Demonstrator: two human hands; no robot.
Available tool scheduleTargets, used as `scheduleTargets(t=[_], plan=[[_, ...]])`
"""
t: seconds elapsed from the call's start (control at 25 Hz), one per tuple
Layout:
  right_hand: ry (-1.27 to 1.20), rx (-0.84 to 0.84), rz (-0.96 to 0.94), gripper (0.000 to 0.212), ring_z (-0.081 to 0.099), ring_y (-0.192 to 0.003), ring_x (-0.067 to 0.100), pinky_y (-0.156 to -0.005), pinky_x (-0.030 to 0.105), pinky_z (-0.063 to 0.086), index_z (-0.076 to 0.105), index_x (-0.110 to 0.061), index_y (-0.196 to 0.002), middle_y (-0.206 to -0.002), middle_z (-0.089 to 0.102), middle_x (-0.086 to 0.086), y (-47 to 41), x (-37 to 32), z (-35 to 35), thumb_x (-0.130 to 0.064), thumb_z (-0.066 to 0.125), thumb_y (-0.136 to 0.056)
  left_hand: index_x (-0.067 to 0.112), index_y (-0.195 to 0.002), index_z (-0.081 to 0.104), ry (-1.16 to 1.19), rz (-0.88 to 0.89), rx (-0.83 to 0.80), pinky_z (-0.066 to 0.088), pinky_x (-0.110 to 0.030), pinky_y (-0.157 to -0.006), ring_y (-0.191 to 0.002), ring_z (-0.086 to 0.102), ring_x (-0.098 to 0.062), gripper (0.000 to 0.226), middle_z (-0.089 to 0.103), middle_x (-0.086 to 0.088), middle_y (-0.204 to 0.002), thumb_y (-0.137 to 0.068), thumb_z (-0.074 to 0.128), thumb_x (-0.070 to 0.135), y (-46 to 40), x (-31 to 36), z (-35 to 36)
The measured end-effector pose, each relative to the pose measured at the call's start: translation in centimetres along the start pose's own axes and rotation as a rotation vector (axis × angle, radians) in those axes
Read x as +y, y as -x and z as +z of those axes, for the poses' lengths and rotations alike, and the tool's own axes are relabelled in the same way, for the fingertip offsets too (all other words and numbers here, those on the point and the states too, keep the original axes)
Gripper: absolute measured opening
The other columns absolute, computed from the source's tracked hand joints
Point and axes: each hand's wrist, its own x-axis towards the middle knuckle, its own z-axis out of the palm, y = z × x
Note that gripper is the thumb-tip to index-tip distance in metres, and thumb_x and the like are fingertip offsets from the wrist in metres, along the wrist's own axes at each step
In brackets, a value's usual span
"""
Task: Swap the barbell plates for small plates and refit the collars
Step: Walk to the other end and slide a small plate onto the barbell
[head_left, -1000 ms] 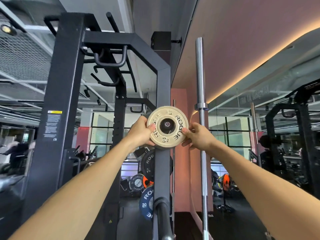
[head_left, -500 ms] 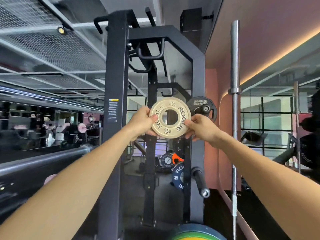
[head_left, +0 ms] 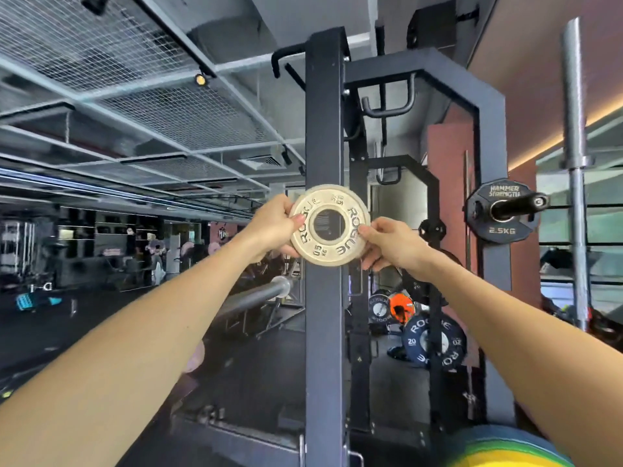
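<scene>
A small cream Rogue plate [head_left: 350,246] marked 0.5 kg is held up at arm's length in front of a black rack upright [head_left: 323,332]. My left hand [head_left: 274,225] grips its left rim, and my right hand [head_left: 391,244] grips its right rim. The plate faces me, and its centre hole shows the upright behind. The barbell's bare steel sleeve [head_left: 259,294] points toward me from the left, lower than the plate, with its end beside the upright.
A black 2.5 kg Hammer Strength plate [head_left: 502,227] hangs on a storage peg at the right. A blue 20 kg Rogue plate [head_left: 433,345] and an orange plate [head_left: 401,306] sit lower on the rack. A bar [head_left: 574,163] stands upright at far right. Coloured plates [head_left: 505,449] show at the bottom right.
The plate has come off the storage peg it sat on a second ago. My view has swung left, so the rack upright now stands behind the plate and the barbell sleeve shows.
</scene>
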Motion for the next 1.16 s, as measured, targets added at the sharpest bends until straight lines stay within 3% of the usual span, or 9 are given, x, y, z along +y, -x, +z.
scheduleTargets(t=[0.2,0.48,0.72,1.16], plan=[[0.038,-0.017,0.019,0.026,0.063,-0.054,0.022,-0.053,0.032,0.049,0.049,-0.012,-0.086,-0.068,0.068,0.008,-1.5,-2.3,7.1,-0.033,0.045,-0.101,0.009,-0.107,0.046,0.01,-0.028,-0.009,0.061,-0.04,-0.058,-0.076,0.073,-0.025,0.01,0.066,-0.018,-0.107,-0.1,0.05,0.015,-0.4,-4.5,-6.0],[0.17,0.019,0.031,0.031,0.065,-0.058,0.023,-0.058,0.034,0.052,0.051,-0.008,-0.094,-0.073,0.069,0.01,-4.6,-1.8,11.2,-0.037,0.043,-0.101,0.01,-0.111,0.047,0.043,-0.043,-0.057,0.061,-0.045,-0.064,-0.076,0.074,-0.028,0.013,0.067,-0.015,-0.108,-0.1,0.05,0.016,-3.5,-9.9,-7.9],[0.185,0.038,0.014,0.032,0.065,-0.058,0.023,-0.056,0.032,0.052,0.052,-0.006,-0.096,-0.077,0.07,0.014,-9.1,0.0,13.0,-0.036,0.043,-0.101,0.009,-0.11,0.048,0.051,-0.028,-0.087,0.062,-0.045,-0.065,-0.072,0.074,-0.027,0.012,0.07,-0.017,-0.097,-0.1,0.05,0.016,-7.6,-12.8,-8.7],[0.256,0.057,0.048,0.029,0.064,-0.054,0.021,-0.055,0.032,0.052,0.052,-0.006,-0.094,-0.073,0.07,0.011,-12.2,-1.0,17.8,-0.033,0.044,-0.101,0.013,-0.096,0.048,0.125,-0.033,-0.151,0.061,-0.048,-0.068,-0.076,0.074,-0.03,0.005,0.069,-0.018,-0.097,-0.099,0.051,0.015,-10.4,-17.3,-12.5]])
